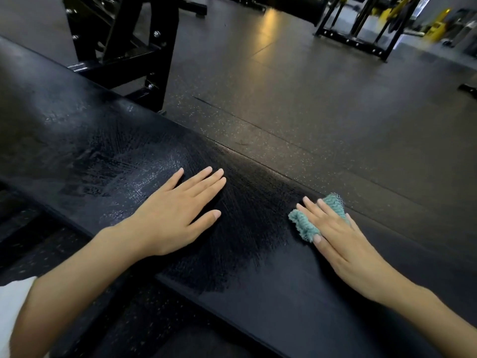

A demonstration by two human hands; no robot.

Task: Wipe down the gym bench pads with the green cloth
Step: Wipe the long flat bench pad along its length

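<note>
A long black bench pad runs from the upper left to the lower right of the head view, with wet streaks shining on its middle part. My left hand lies flat on the pad, palm down, fingers spread, holding nothing. My right hand presses the crumpled green cloth flat against the pad near its far edge. The cloth shows on both sides of my fingers, and most of it is hidden under the hand.
A black steel rack frame stands just behind the pad at the upper left. Dark speckled rubber floor stretches beyond the bench. Another black frame and yellow equipment stand at the far upper right.
</note>
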